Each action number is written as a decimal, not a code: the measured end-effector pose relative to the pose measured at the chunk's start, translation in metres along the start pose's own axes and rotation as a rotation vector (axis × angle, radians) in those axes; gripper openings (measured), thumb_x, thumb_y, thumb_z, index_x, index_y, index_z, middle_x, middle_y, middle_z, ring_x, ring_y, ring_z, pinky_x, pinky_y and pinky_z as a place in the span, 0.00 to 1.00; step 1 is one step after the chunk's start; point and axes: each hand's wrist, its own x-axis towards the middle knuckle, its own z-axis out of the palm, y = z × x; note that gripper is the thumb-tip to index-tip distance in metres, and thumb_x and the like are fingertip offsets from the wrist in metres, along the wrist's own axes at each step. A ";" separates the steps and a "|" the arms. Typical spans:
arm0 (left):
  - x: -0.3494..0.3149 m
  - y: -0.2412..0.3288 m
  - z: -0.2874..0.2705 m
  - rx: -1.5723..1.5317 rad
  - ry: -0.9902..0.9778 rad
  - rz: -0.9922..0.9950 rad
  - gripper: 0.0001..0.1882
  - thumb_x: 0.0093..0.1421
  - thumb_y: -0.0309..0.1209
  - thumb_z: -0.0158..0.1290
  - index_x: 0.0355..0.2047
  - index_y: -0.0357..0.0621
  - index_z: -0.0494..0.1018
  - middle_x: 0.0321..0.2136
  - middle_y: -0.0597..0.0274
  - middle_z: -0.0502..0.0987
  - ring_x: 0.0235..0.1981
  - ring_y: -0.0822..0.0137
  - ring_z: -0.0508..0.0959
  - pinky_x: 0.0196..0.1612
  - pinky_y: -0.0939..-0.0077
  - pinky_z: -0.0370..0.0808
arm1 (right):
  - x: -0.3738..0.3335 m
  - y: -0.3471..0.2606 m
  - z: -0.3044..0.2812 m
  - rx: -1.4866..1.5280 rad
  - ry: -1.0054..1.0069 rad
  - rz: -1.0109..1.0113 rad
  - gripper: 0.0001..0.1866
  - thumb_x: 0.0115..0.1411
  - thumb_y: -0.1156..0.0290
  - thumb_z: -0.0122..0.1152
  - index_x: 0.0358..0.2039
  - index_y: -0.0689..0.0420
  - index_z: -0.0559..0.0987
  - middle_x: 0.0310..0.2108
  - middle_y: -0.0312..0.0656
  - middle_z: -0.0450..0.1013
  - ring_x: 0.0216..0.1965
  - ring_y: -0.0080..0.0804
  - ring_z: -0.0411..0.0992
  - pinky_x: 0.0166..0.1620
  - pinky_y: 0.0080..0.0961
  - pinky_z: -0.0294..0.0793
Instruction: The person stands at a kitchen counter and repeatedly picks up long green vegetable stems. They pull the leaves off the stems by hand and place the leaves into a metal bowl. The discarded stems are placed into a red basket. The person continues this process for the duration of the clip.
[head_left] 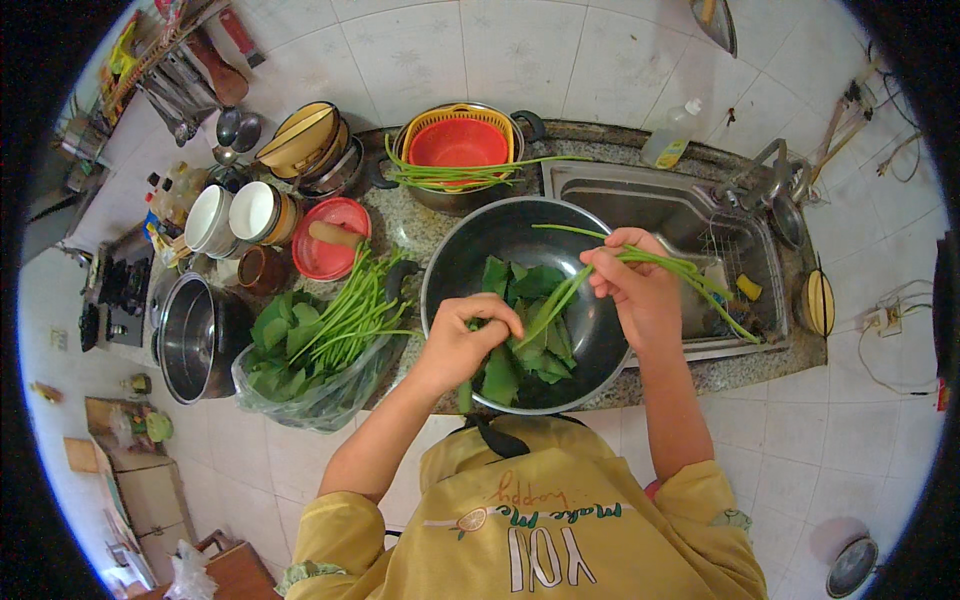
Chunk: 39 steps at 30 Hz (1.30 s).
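Green leafy stems (pixel 690 270) are in my right hand (pixel 638 290), gripped between thumb and fingers over the right side of a wide dark bowl (pixel 450 250). Some stems stick out to the right toward the sink; one part slants down left to the leaves. My left hand (pixel 468 340) is closed in a pinch over the bowl, its fingertips close to the lower end of that slanting part. What they pinch is hidden. Large green leaves (pixel 540 340) lie in the bowl beneath both hands. The bowl sits at the counter's front edge.
A plastic bag (pixel 310 412) of leafy stems lies left of the bowl, beside a dark pot (pixel 195 340). Behind stands a pot with a red basket (pixel 460 145), long stems (pixel 450 178) across its rim. The metal sink (pixel 640 190) is at the right, a bottle (pixel 672 135) behind it.
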 end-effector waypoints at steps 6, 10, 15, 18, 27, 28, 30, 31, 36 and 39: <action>0.008 -0.016 -0.002 0.094 0.260 -0.036 0.07 0.51 0.24 0.45 0.27 0.37 0.73 0.26 0.63 0.74 0.34 0.72 0.71 0.42 0.79 0.65 | 0.003 -0.005 -0.015 -0.093 0.079 -0.058 0.10 0.46 0.78 0.60 0.30 0.60 0.69 0.21 0.38 0.70 0.18 0.20 0.66 0.19 0.14 0.65; 0.023 -0.024 0.003 0.179 0.142 -0.074 0.13 0.55 0.33 0.48 0.39 0.40 0.69 0.36 0.61 0.72 0.40 0.71 0.68 0.46 0.77 0.63 | 0.000 0.000 -0.024 -0.225 0.021 0.012 0.11 0.45 0.77 0.61 0.29 0.60 0.70 0.20 0.38 0.70 0.15 0.18 0.63 0.16 0.13 0.61; 0.029 -0.041 0.017 0.680 -0.017 0.101 0.19 0.52 0.35 0.52 0.44 0.40 0.69 0.50 0.49 0.62 0.51 0.56 0.64 0.50 0.65 0.62 | -0.001 0.005 -0.029 -0.188 -0.034 0.058 0.11 0.46 0.77 0.60 0.30 0.61 0.69 0.22 0.44 0.72 0.14 0.18 0.62 0.15 0.11 0.58; 0.038 -0.009 0.024 0.673 0.003 0.081 0.12 0.52 0.33 0.52 0.33 0.37 0.73 0.37 0.48 0.72 0.39 0.59 0.73 0.42 0.68 0.68 | -0.002 0.006 -0.035 -0.171 -0.024 0.051 0.11 0.46 0.77 0.60 0.30 0.62 0.69 0.22 0.44 0.72 0.15 0.18 0.63 0.15 0.12 0.59; 0.042 0.026 0.057 0.438 -0.074 0.013 0.10 0.50 0.30 0.54 0.26 0.34 0.71 0.17 0.56 0.73 0.19 0.67 0.74 0.25 0.78 0.70 | -0.005 0.012 -0.031 -0.215 -0.057 0.050 0.10 0.47 0.76 0.62 0.29 0.60 0.70 0.19 0.36 0.69 0.16 0.18 0.65 0.16 0.13 0.63; 0.043 0.026 0.059 0.382 -0.062 -0.001 0.09 0.51 0.29 0.53 0.27 0.34 0.71 0.19 0.56 0.74 0.20 0.69 0.75 0.25 0.78 0.70 | -0.005 0.013 -0.031 -0.197 -0.070 0.055 0.10 0.47 0.76 0.61 0.29 0.60 0.70 0.20 0.36 0.69 0.16 0.18 0.66 0.16 0.14 0.64; 0.041 0.024 0.062 0.271 -0.036 -0.031 0.07 0.54 0.27 0.49 0.29 0.34 0.71 0.23 0.56 0.75 0.23 0.72 0.76 0.26 0.79 0.71 | -0.005 0.014 -0.031 -0.170 -0.077 0.053 0.09 0.48 0.76 0.60 0.30 0.61 0.71 0.20 0.37 0.70 0.17 0.19 0.66 0.17 0.14 0.65; 0.040 0.022 0.062 0.225 -0.024 -0.055 0.07 0.55 0.27 0.48 0.30 0.34 0.71 0.22 0.56 0.75 0.23 0.71 0.76 0.25 0.79 0.71 | -0.005 0.016 -0.031 -0.162 -0.072 0.047 0.08 0.49 0.76 0.59 0.30 0.61 0.71 0.21 0.37 0.70 0.17 0.19 0.67 0.17 0.14 0.65; 0.035 0.023 0.059 0.036 -0.038 -0.247 0.08 0.58 0.26 0.42 0.31 0.34 0.70 0.26 0.54 0.75 0.28 0.68 0.77 0.30 0.77 0.71 | -0.006 0.008 -0.027 -0.175 -0.039 0.148 0.08 0.51 0.74 0.58 0.32 0.62 0.72 0.23 0.40 0.72 0.17 0.20 0.67 0.18 0.14 0.67; 0.035 0.014 0.056 0.375 0.150 0.250 0.08 0.58 0.25 0.43 0.29 0.34 0.71 0.32 0.53 0.74 0.37 0.68 0.75 0.39 0.77 0.69 | -0.006 0.008 -0.029 -0.240 -0.063 0.151 0.09 0.50 0.72 0.59 0.30 0.63 0.73 0.22 0.39 0.72 0.15 0.19 0.66 0.17 0.13 0.66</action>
